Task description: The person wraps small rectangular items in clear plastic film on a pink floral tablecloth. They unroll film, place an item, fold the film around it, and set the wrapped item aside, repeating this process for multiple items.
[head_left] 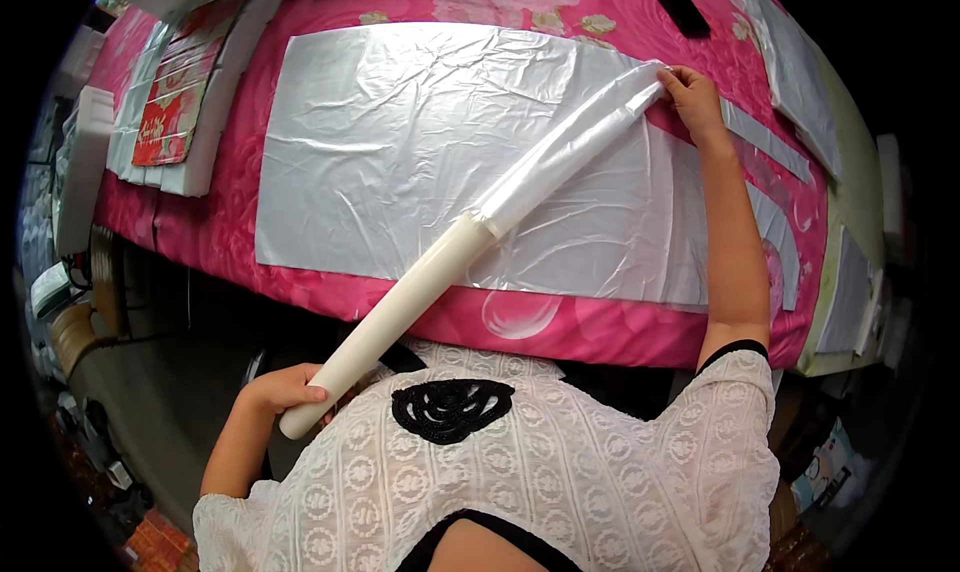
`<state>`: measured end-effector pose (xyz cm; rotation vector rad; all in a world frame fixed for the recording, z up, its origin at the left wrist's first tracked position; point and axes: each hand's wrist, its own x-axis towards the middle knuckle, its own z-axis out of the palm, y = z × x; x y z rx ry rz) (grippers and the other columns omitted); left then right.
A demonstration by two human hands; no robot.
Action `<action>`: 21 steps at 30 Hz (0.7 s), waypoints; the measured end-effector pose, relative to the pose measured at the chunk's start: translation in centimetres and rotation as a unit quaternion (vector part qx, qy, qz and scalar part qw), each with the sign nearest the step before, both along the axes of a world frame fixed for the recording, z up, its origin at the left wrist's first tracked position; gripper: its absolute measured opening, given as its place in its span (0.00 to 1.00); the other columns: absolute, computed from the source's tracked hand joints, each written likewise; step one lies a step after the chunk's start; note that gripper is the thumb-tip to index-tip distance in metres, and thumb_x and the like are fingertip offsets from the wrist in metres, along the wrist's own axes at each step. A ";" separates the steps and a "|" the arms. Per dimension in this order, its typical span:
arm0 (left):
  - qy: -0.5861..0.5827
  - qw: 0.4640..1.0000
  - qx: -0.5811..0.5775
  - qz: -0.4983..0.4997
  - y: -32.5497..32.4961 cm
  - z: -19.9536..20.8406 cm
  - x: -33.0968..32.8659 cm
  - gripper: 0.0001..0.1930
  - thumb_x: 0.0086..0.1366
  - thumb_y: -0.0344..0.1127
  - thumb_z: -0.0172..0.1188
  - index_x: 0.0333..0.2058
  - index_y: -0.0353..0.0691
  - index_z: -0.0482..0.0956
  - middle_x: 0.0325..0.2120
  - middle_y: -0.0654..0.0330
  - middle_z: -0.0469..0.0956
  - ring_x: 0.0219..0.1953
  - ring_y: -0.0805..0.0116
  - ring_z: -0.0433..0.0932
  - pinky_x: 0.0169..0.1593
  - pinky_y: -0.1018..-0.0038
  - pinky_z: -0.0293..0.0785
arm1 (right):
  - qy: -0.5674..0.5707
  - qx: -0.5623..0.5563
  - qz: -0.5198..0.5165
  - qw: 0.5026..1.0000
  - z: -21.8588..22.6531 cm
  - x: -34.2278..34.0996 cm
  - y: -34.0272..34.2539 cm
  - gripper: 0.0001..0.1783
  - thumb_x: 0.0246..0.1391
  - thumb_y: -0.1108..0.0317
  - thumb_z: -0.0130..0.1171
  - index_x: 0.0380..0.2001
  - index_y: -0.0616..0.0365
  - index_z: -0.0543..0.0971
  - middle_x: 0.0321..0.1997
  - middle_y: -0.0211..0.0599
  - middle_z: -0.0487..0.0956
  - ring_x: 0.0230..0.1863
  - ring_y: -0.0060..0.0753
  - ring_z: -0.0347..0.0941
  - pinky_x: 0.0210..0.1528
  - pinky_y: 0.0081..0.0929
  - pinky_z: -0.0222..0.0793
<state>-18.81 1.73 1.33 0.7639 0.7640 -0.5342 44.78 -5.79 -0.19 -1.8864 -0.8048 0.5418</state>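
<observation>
My left hand (288,390) is closed round the lower end of a long cream-white tube (405,304), close to my body. The tube slants up and to the right over the table edge. Its upper part sits inside a clear, shiny plastic sleeve (560,150). At the far end of that sleeve, my right hand (692,100) pinches the gathered plastic between thumb and fingers. Beneath the tube, a wide stack of silvery plastic sheets or bags (360,152) lies flat and wrinkled on the table. The sleeve's far end is partly hidden by my fingers.
A pink flowered cloth (530,317) covers the table. White packs with a red printed packet (185,102) stand at the left. More plastic sheets (795,82) lie at the far right, and a dark bar (675,2) reaches in at the back. A wooden chair (85,322) stands left.
</observation>
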 end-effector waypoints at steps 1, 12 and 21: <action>0.011 1.000 0.001 -0.021 0.3 0.6 -0.7 0.38 0.46 0.59 0.68 0.44 0.30 0.72 0.37 0.57 0.76 0.36 0.70 0.76 0.41 0.75 0.74 | -0.020 -0.033 -0.007 0.999 0.0 1.7 -0.7 0.11 0.54 0.65 0.58 0.31 0.63 0.79 0.24 0.26 0.76 0.22 0.13 0.67 0.25 0.14 0.63; -0.146 0.669 0.637 -0.353 5.7 6.8 18.9 0.25 0.43 0.43 0.70 0.40 0.39 0.75 0.34 0.52 0.78 0.36 0.50 0.76 0.39 0.63 0.71 | -0.034 -0.016 0.175 0.984 1.0 -8.3 5.1 0.12 0.54 0.62 0.59 0.33 0.61 0.79 0.24 0.20 0.73 0.26 0.11 0.63 0.29 0.13 0.61; -0.451 0.463 0.681 -0.344 0.3 1.1 22.1 0.42 0.52 0.59 0.55 0.56 0.29 0.61 0.57 0.47 0.61 0.60 0.52 0.59 0.63 0.58 0.53 | -0.047 -0.100 0.260 0.959 2.0 -9.6 7.5 0.13 0.55 0.62 0.58 0.34 0.62 0.78 0.24 0.23 0.73 0.25 0.13 0.65 0.30 0.16 0.62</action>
